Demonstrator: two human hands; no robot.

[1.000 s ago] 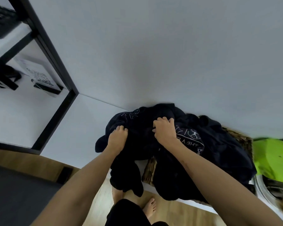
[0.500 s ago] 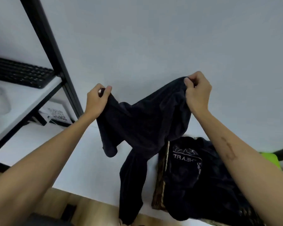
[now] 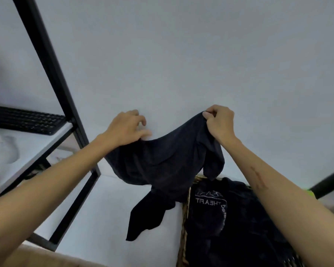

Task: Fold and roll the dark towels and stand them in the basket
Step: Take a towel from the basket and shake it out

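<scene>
While both arms are raised in front of the pale wall [image 3: 181, 54], the person holds one dark towel [image 3: 162, 166] up in the air between the hands. The right hand [image 3: 219, 122] pinches the upper right corner of the cloth, with its fingers curled tightly around the edge. The left hand [image 3: 126, 128] is at the upper left edge; its thumb presses on the cloth there, while its other fingers are spread and only half bent, away from the fabric. I cannot tell if something under the palm also grips the towel.

The top edge of the towel sags in a curve between the two hands. Its lower part hangs down in a twisted tail, and the lowest corner ends above the white table surface [image 3: 96, 209], just beside the left wall of the woven basket [image 3: 184, 212]. The basket stands at the lower right, and more dark cloth with pale printed letters [image 3: 220, 218] is heaped in it and covers most of its rim.

At the left a black metal frame [image 3: 52, 74] goes diagonally up, and a white shelf [image 3: 33, 149] on it carries a black keyboard [image 3: 25, 120]. Between this frame and the basket the white surface is open, and the towel hangs over this room. A small strip of green [image 3: 311, 193] shows at the right edge, behind the right forearm.
</scene>
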